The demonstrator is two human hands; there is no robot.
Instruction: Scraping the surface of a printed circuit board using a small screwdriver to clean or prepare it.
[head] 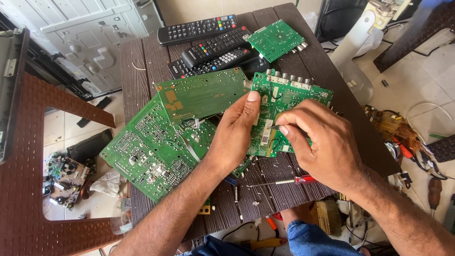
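My left hand [235, 135] grips the left edge of a green circuit board [289, 97] with silver connectors along its far edge, thumb on its face. My right hand [318, 142] pinches a thin metal tool [273, 127] whose tip touches the board near its lower left. The board is tilted up over a dark brown slatted table [142, 66]. Two more green boards lie to the left: a long one [204, 94] and a big one [149, 149] under it.
Three black remote controls [213, 45] and a small green board [276, 40] lie at the table's far end. A red-handled screwdriver [289, 180] rests near the front edge. A brown plastic stool [28, 189], loose parts and tools crowd the floor around.
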